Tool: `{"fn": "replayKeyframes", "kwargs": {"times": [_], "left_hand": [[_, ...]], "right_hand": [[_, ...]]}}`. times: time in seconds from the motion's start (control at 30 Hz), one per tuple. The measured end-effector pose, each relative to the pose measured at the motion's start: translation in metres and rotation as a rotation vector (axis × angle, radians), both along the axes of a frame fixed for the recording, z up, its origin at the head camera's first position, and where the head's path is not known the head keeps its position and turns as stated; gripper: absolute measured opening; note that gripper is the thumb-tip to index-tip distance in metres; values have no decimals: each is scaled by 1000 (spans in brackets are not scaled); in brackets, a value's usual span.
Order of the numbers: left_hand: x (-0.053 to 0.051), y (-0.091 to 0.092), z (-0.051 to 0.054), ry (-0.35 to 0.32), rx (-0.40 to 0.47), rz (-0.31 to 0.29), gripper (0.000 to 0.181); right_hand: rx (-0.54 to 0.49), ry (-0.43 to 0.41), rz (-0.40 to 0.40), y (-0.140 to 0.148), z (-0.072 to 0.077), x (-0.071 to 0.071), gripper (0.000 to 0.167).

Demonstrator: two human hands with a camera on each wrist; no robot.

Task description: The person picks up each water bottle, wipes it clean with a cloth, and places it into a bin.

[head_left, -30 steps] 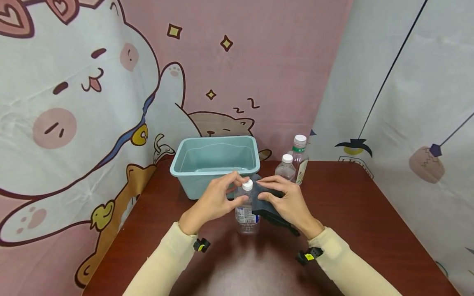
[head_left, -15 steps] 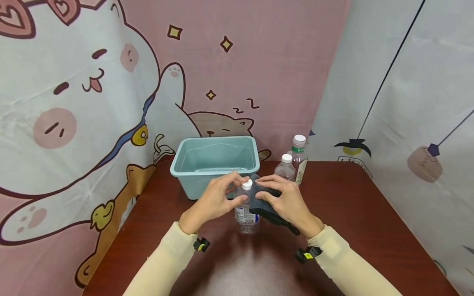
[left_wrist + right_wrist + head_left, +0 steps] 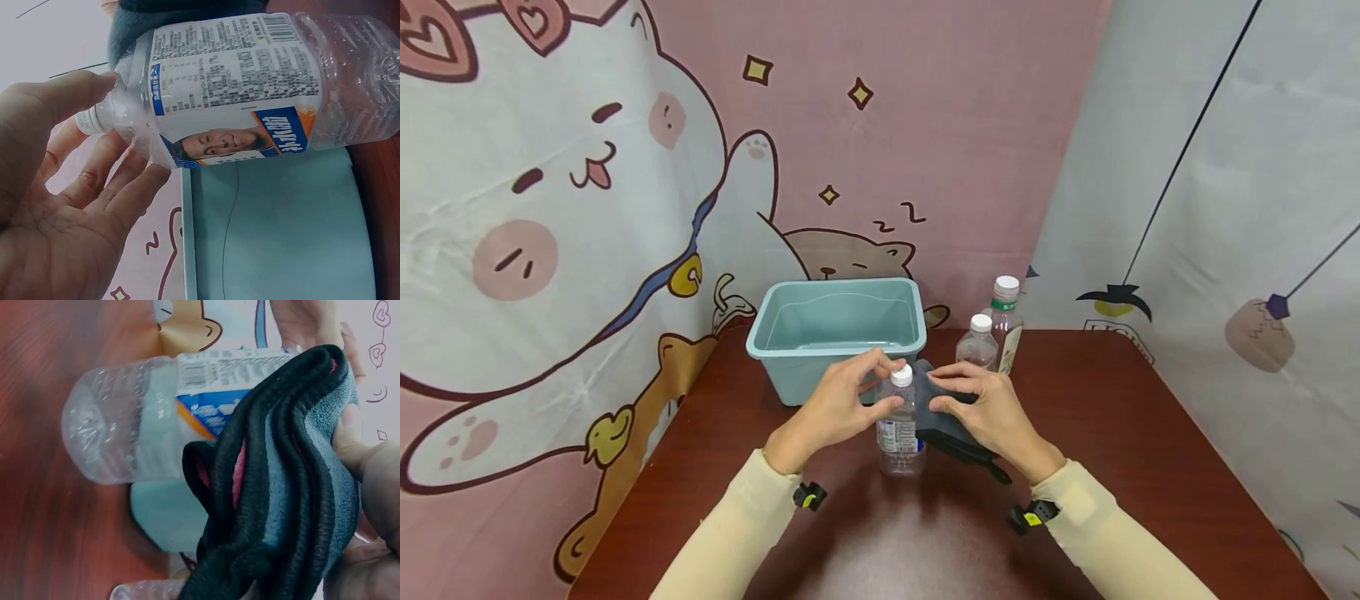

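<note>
A clear plastic bottle [image 3: 900, 433] with a white cap and a printed label stands upright on the table. My left hand [image 3: 837, 406] holds it near the neck, thumb on one side and fingers on the other, as the left wrist view shows. In my right hand [image 3: 988, 412] is a folded dark grey cloth [image 3: 943, 421] with black edging, pinched between thumb and fingers. The cloth lies against the bottle's right side in the head view. Its folds and pink inner side show in the right wrist view, where the cloth [image 3: 275, 469] hides part of the label.
Behind the bottle stands a light blue plastic bin [image 3: 835, 367]. To its right are two more capped bottles, a short one [image 3: 977, 343] and a taller one [image 3: 1007, 321] with a green neck band. A printed curtain [image 3: 940, 125] borders the brown table [image 3: 1112, 433].
My right hand, with the cloth, shifts slightly left along the bottle and then back to the right. The left hand and the bottle stay in place.
</note>
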State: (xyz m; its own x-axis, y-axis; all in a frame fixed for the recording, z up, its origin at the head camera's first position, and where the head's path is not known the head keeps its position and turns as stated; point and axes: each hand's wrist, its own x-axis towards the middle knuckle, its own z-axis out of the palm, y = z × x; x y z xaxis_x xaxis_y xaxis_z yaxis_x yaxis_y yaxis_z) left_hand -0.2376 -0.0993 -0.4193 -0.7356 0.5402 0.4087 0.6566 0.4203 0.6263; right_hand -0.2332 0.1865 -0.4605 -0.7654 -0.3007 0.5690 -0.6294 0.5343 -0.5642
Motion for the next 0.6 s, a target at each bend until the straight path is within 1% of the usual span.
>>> {"fn": "replayKeyframes", "kwargs": {"times": [0.2, 0.27, 0.43, 0.53, 0.6], "left_hand": [[0, 1, 0, 0, -1, 2, 34], [0, 1, 0, 9, 1, 1, 34], [0, 2, 0, 4, -5, 0, 33], [0, 2, 0, 3, -8, -1, 33], [0, 2, 1, 8, -5, -3, 33]], "right_hand": [[46, -68, -18, 9, -15, -5, 35], [74, -97, -2, 11, -23, -6, 35], [140, -172, 65, 15, -43, -12, 34], [188, -175, 92, 16, -53, -15, 32], [240, -153, 109, 15, -58, -17, 30]]}}
